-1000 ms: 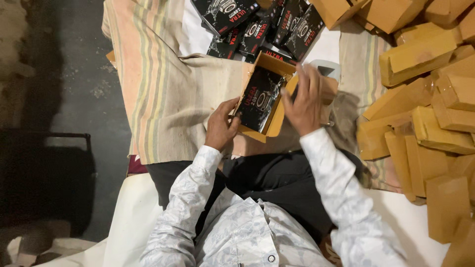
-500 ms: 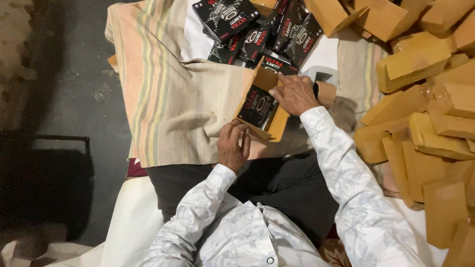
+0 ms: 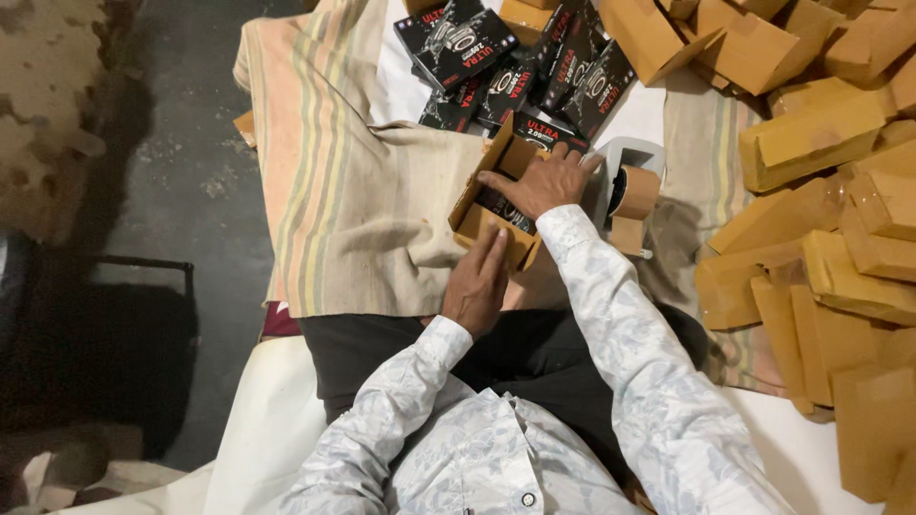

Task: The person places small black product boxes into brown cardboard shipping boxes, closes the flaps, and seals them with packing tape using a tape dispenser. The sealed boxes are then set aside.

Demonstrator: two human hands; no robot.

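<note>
Sitting over a striped beige cloth (image 3: 353,210), the person works on a small open brown cardboard carton (image 3: 491,205) that lies tilted on the cloth just in front of the lap. The right hand (image 3: 539,181) rests flat across the top of the carton, fingers spread and pressing down on a flat black packet with white and red print (image 3: 501,208) that sits inside it; the hand lies open rather than closed around anything. The left hand (image 3: 477,286) lies against the carton's near edge, fingers straight and together, steadying the carton's lower flap without gripping it.

Beyond the carton, at the top of the view, a loose heap of matching black packets (image 3: 506,67) lies fanned over a white sheet, their printed faces up. Just to the right of the carton stands a roll of brown packing tape in a pale dispenser (image 3: 634,186). Along the right side a large pile of closed brown cardboard cartons (image 3: 821,191) is stacked unevenly. Dark concrete floor (image 3: 172,143) shows to the left.
</note>
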